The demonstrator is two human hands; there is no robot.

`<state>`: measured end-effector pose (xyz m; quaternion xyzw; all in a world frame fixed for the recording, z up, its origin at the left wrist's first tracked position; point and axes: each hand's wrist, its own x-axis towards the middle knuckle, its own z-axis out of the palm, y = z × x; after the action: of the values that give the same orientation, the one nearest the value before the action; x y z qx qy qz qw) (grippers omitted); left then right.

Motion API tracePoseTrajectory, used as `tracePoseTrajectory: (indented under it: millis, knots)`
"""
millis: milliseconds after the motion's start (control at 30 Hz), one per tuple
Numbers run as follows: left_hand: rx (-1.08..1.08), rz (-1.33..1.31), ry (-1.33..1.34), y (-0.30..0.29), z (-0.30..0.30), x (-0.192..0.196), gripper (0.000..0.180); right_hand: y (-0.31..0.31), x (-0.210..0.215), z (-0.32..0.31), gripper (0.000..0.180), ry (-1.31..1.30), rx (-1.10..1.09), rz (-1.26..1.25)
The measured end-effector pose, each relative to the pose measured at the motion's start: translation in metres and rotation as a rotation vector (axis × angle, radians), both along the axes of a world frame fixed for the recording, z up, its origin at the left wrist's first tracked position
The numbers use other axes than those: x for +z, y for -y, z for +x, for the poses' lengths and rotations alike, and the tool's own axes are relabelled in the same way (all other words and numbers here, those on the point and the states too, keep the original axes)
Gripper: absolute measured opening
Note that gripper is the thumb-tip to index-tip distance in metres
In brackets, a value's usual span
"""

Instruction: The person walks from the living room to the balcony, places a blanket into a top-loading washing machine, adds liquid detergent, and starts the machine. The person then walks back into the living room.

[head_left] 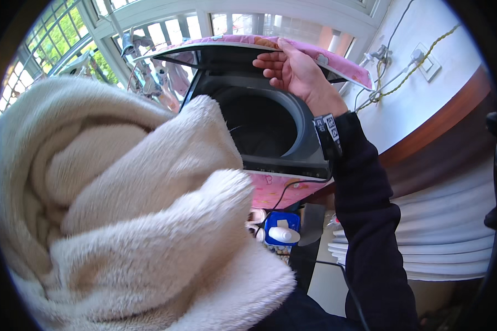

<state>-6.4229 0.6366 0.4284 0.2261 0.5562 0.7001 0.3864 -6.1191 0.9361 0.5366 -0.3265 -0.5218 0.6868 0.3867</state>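
A thick cream fleece blanket [149, 220] is bundled up in front of me and fills the left and lower middle of the view. My left hand does not show; the bundle may be covering it. Ahead stands a top-loading washing machine with a dark round drum [262, 124]. Its lid [226, 58] is raised, with a pink patterned cover [237, 39] over its top. At the lid's front edge is my right hand [298, 69], palm toward me, thumb up against the cover. The other fingers are loosely stretched and apart, not wrapped round the lid.
Below the machine's front are a blue container [281, 223] and a white bottle [284, 235]. A black cable [284, 193] hangs down the pink front. Cords run to a wall socket [428, 66] at right, above white pleated fabric [442, 231]. Barred windows stand behind.
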Motion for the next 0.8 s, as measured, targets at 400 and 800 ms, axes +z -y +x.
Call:
tracePoseTrajectory:
  millis: [400,800]
  knots:
    - [0.067,-0.009,-0.072,-0.212,0.070,-0.034,0.048,-0.059,0.045,-0.016,0.061,0.139,-0.105,-0.046]
    - [-0.184,-0.117,-0.603,-0.116,0.089,-0.090,0.028,-0.056,0.036,-0.011,0.053,0.144,-0.118,-0.105]
